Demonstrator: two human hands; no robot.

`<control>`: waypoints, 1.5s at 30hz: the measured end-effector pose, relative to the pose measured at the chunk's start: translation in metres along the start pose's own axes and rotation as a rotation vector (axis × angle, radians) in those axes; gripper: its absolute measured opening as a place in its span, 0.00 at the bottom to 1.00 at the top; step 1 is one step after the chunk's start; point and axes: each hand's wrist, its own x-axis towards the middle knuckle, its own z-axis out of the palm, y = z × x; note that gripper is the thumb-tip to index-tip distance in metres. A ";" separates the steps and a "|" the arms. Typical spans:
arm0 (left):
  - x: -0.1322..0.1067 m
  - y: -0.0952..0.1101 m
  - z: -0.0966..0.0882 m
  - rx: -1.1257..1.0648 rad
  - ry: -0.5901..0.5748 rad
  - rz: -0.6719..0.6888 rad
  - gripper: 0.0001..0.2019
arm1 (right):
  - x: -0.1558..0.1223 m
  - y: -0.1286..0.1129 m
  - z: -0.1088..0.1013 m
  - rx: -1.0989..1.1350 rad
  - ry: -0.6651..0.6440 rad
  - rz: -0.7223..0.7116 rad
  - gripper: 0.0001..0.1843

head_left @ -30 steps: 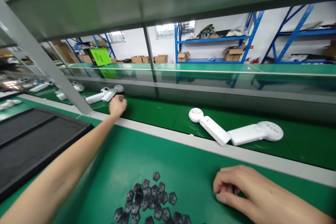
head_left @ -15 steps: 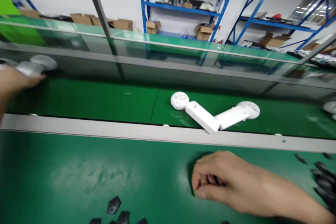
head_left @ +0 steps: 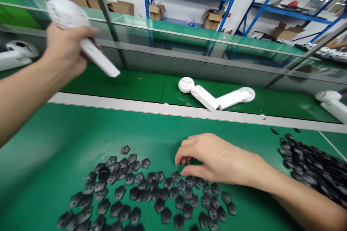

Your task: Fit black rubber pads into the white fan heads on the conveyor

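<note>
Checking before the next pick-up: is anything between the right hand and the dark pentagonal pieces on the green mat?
Nothing visible: the right hand is right at the dark pentagonal pieces, its fingers over the nearest ones, with no other object between.

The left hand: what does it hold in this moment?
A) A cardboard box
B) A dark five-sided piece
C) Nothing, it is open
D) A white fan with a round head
D. The left hand is closed around the white fan and holds it up above the green belt.
</note>
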 end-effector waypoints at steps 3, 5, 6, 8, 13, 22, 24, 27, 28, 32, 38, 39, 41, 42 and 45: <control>-0.033 0.029 0.037 -0.148 -0.038 -0.053 0.14 | -0.004 -0.007 0.008 -0.110 0.013 -0.019 0.06; -0.060 0.047 0.058 -0.275 -0.126 -0.099 0.11 | -0.004 -0.010 0.015 -0.168 0.051 -0.021 0.07; -0.073 0.055 0.065 -0.320 -0.160 -0.109 0.11 | -0.003 -0.011 0.018 -0.186 0.073 -0.021 0.06; -0.098 0.066 0.077 -0.391 -0.209 -0.121 0.12 | -0.001 -0.011 0.023 -0.193 0.093 -0.027 0.03; -0.143 0.060 0.090 -0.439 -0.324 -0.262 0.25 | 0.000 -0.007 0.014 -0.017 0.140 -0.045 0.03; -0.167 0.052 0.090 -0.337 -0.391 -0.194 0.24 | -0.004 0.004 -0.025 0.610 0.411 -0.011 0.07; -0.167 0.053 0.089 -0.333 -0.396 -0.205 0.23 | -0.004 0.012 -0.030 0.690 0.383 0.006 0.13; -0.165 0.053 0.089 -0.336 -0.385 -0.232 0.24 | -0.009 0.036 -0.044 0.635 0.304 0.110 0.14; -0.165 0.052 0.089 -0.337 -0.380 -0.237 0.24 | -0.013 0.046 -0.050 0.573 0.274 0.176 0.14; -0.163 0.050 0.088 -0.330 -0.388 -0.245 0.24 | -0.031 0.083 -0.076 0.345 0.293 0.398 0.12; -0.163 0.050 0.085 -0.324 -0.382 -0.232 0.24 | -0.036 0.074 -0.083 0.289 0.429 0.326 0.14; -0.162 0.051 0.084 -0.300 -0.374 -0.225 0.24 | -0.035 0.067 -0.082 0.301 0.478 0.263 0.16; -0.161 0.054 0.082 -0.226 -0.377 -0.208 0.25 | -0.034 0.053 -0.080 0.291 0.565 0.152 0.19; -0.160 0.055 0.080 -0.188 -0.390 -0.200 0.26 | -0.035 0.049 -0.080 0.252 0.565 0.143 0.19; -0.157 0.060 0.078 -0.140 -0.435 -0.191 0.27 | -0.043 0.053 -0.081 0.077 0.338 0.361 0.14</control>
